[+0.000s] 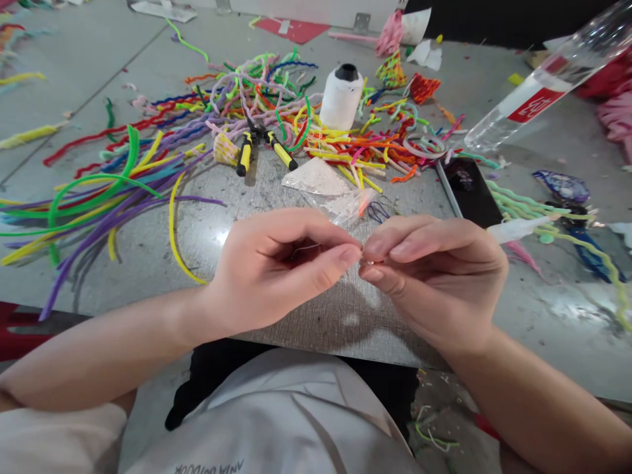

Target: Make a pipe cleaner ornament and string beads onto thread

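Observation:
My left hand [289,270] is closed in a pinch, thumb against forefinger. A thin pale thread [306,247] shows in the hollow of that hand. My right hand [434,273] meets it fingertip to fingertip, also pinching. A tiny shiny piece [370,262] glints between the right thumb and fingers, too small to name. Both hands are above the table's front part. Just beyond them lie a clear plastic bag [348,205] and a bag of small white bits [316,176]. A cone of white thread [342,99] stands upright farther back.
Yellow-and-black pliers [243,155] lie before a heap of coloured pipe cleaners [237,99]. More pipe cleaners [89,204] spread at left. A dark-screened phone [469,191] and a tilted plastic bottle [538,99] are at right. Blue-handled pliers [587,253] lie farther right.

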Motion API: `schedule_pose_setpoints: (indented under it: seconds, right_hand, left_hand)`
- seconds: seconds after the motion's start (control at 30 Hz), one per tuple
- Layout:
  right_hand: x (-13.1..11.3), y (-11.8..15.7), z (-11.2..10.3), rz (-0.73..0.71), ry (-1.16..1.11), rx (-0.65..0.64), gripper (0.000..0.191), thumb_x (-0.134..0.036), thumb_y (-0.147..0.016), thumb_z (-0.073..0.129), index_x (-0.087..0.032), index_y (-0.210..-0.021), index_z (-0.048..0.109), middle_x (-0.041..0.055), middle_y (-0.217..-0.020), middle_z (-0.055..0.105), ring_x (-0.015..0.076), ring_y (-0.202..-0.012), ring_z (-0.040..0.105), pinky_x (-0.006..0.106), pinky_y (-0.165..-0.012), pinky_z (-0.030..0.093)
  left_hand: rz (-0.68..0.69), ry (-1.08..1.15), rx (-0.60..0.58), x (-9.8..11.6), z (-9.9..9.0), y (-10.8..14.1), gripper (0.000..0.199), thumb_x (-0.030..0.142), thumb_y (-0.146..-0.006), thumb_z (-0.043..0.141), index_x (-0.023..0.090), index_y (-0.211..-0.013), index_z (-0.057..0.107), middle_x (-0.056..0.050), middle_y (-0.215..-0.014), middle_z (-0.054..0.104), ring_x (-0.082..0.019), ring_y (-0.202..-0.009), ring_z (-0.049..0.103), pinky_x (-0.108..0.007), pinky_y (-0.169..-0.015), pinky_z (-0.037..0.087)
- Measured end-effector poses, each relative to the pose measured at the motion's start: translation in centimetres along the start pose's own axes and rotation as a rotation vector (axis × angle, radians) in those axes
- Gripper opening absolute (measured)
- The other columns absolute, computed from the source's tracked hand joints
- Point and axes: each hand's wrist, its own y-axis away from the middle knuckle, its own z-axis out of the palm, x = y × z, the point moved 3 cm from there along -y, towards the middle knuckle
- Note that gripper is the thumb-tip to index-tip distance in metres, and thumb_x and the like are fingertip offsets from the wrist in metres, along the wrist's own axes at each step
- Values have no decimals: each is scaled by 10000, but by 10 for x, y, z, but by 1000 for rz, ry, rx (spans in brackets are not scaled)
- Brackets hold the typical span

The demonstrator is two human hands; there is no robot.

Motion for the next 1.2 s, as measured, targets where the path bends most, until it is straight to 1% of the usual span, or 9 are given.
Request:
schedule_pose_setpoints:
  seconds: [0.13, 0.23, 0.43, 0.57, 0.73, 0.9, 1.0, 1.07, 1.2]
  right_hand:
    - [-3, -1, -1, -22, 40, 0, 284, -184, -773, 1002, -348, -881, 796, -22, -824, 817, 191, -732, 762, 358, -685, 684]
    - [-2, 0, -1, -30, 70, -12, 253, -179, -812, 955, -357, -888, 793, -20, -838, 821, 200, -738, 756, 371, -663, 673]
    - [0, 4, 2, -42, 44, 42, 260, -173, -828, 944, -366, -912, 791, -27, -832, 801, 198, -748, 752, 378, -675, 677]
    - [5, 7, 5, 42, -51, 26, 262, -200, -845, 947, -381, -946, 786, -29, -844, 775, 194, -771, 752, 373, -678, 680]
    - [12, 10, 4, 123, -162, -24, 388, -106, -775, 977, -372, -984, 787, -39, -882, 768, 179, -828, 758, 343, -726, 683]
    - [16, 13, 3, 172, -180, -24, 383, -158, -775, 993, -385, -986, 768, -48, -889, 769, 186, -831, 755, 364, -733, 683]
    - [11, 13, 5, 128, -104, 18, 313, -177, -824, 964, -367, -986, 777, -23, -890, 773, 196, -838, 764, 369, -717, 686]
    - [6, 12, 5, 73, 13, 55, 287, -161, -847, 939, -360, -988, 786, -5, -885, 783, 204, -827, 768, 370, -688, 682]
    - [-6, 12, 6, -144, 280, 114, 328, -94, -839, 901, -348, -1021, 799, 4, -872, 811, 218, -764, 768, 356, -558, 627]
  left_hand:
    - [-5, 8, 1, 0, 0, 0, 313, 481, -963, 808, 214, -801, 791, -21, -709, 734, -122, -604, 593, -269, -544, 472]
    - [-34, 20, -6, -1, 1, -1, 343, 507, -947, 815, 208, -783, 782, -19, -678, 722, -118, -578, 571, -262, -518, 463]
    - [-121, 91, -2, -4, 3, -1, 401, 538, -914, 846, 195, -725, 756, 0, -605, 670, -88, -503, 489, -237, -436, 386]
    - [-153, 154, -19, -4, 5, 0, 414, 540, -895, 867, 192, -704, 749, -12, -626, 703, -90, -516, 523, -228, -433, 395]
    - [-206, 188, -41, -3, 7, 1, 391, 502, -906, 860, 195, -693, 745, -8, -627, 698, -82, -504, 496, -225, -426, 386]
    - [-228, 213, -57, -5, 8, 1, 415, 520, -895, 864, 190, -680, 734, 0, -601, 661, -83, -511, 496, -219, -432, 396]
    - [-220, 208, -53, -7, 8, -1, 435, 527, -897, 863, 185, -670, 717, 6, -585, 640, -83, -515, 499, -213, -439, 406]
    - [-209, 183, -47, -7, 6, -2, 430, 505, -910, 854, 183, -664, 708, 12, -573, 624, -81, -516, 499, -209, -446, 410]
    - [-167, 97, -38, -7, 4, -2, 336, 393, -941, 820, 173, -704, 726, 19, -584, 632, -73, -514, 495, -199, -448, 388]
